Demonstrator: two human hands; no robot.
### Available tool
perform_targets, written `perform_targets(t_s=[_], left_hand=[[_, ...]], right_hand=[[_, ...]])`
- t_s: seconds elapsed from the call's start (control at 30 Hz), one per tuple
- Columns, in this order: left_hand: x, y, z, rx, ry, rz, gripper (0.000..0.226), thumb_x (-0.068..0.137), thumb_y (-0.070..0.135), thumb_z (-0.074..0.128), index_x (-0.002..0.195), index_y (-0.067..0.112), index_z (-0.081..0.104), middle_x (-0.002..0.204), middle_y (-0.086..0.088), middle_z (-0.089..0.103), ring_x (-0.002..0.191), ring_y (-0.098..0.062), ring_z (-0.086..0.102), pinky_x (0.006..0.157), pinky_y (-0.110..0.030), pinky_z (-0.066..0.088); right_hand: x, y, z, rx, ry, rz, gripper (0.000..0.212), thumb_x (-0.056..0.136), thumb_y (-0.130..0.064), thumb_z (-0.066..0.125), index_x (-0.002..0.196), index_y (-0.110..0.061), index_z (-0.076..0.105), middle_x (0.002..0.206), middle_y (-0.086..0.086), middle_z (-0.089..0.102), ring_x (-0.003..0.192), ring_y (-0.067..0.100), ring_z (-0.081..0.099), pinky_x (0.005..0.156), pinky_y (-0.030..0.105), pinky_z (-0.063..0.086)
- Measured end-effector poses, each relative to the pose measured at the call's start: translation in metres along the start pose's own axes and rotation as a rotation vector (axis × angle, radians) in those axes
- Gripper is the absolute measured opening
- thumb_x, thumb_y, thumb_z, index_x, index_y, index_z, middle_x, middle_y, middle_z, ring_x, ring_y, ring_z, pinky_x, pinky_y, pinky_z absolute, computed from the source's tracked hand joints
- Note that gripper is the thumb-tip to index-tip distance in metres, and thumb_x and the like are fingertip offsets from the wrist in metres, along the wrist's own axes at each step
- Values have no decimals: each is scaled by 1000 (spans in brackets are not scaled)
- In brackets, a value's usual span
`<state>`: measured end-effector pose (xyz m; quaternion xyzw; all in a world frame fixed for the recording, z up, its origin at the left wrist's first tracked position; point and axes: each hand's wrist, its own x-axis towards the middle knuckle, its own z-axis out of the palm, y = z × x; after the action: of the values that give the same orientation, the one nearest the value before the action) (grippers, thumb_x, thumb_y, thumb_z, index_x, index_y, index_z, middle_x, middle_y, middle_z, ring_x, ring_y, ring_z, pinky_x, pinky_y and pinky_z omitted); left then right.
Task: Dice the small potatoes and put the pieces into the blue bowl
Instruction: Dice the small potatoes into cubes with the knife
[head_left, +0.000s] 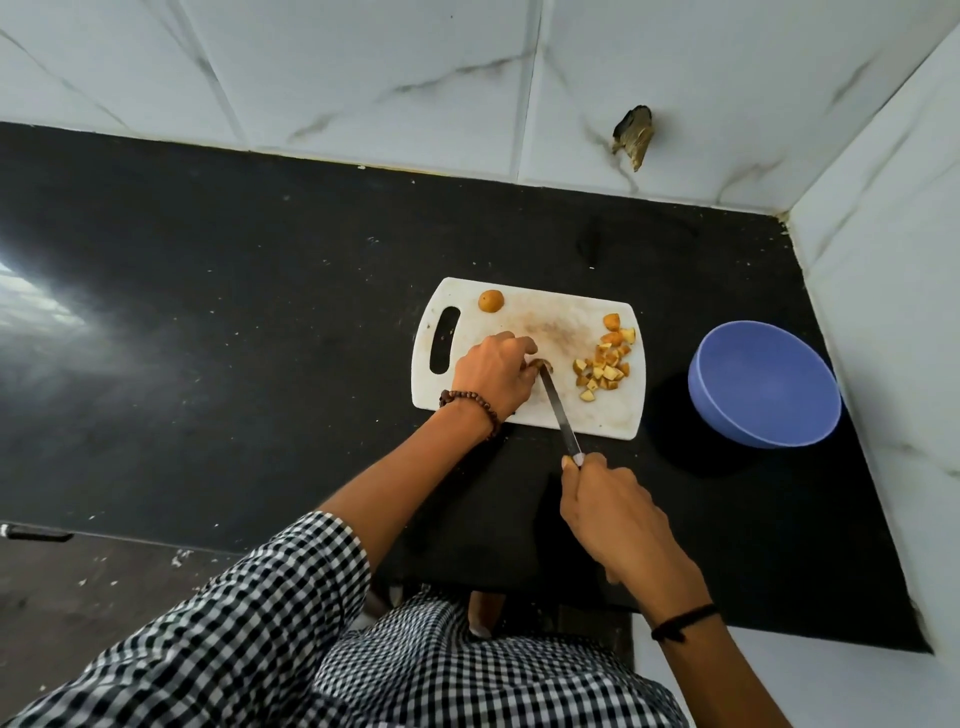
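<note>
Head view: I see left hand (493, 374) clamping potato (544, 365) steady for cut; right hand (613, 514) gripping knife (558, 410), blade on it. Diced pile (605, 366) parked near blue bowl (763, 384) for transfer.

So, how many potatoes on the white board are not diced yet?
2. One whole potato lies at the far corner of the board, beside the handle slot. The other potato is held under the left hand, at the knife tip, mostly hidden; that hand may cover more.
</note>
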<state>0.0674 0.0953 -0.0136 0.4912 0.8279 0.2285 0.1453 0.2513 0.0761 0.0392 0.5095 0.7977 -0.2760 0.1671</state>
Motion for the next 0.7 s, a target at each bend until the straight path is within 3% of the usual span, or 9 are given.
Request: perform_targets(t_s=[0.2, 0.4, 0.53, 0.7], left_hand=[[2, -1, 0, 8, -23, 24, 25, 93, 27, 57, 116, 21, 66, 104, -2, 61, 88, -19, 62, 76, -38, 57], [2, -4, -7, -16, -27, 11, 20, 86, 32, 68, 102, 19, 68, 97, 1, 61, 83, -14, 60, 73, -30, 55], [-2, -9, -10, -43, -45, 76, 18, 85, 18, 67, 103, 15, 69, 100, -2, 65, 85, -13, 63, 79, -29, 56], [-6, -16, -14, -95, -81, 104, 26, 81, 6, 67, 105, 16, 69, 102, 0, 64, 86, -9, 63, 80, -22, 55]], right_hand=[[-9, 17, -1, 96, -56, 20, 43, 106, -51, 25, 103, -20, 54, 87, 1, 59, 73, 13, 59, 62, 30, 44], [-12, 18, -5, 253, -25, 82, 46, 105, -54, 27, 104, -18, 56, 88, 4, 61, 71, 14, 61, 58, 30, 46], [-8, 15, -6, 278, 28, 51, 44, 104, -55, 27, 95, -21, 54, 85, 4, 61, 69, 18, 64, 66, 39, 59], [-4, 10, -7, 294, 42, 22, 43, 104, -55, 28, 99, -21, 54, 86, 4, 60, 70, 18, 63, 72, 46, 60]])
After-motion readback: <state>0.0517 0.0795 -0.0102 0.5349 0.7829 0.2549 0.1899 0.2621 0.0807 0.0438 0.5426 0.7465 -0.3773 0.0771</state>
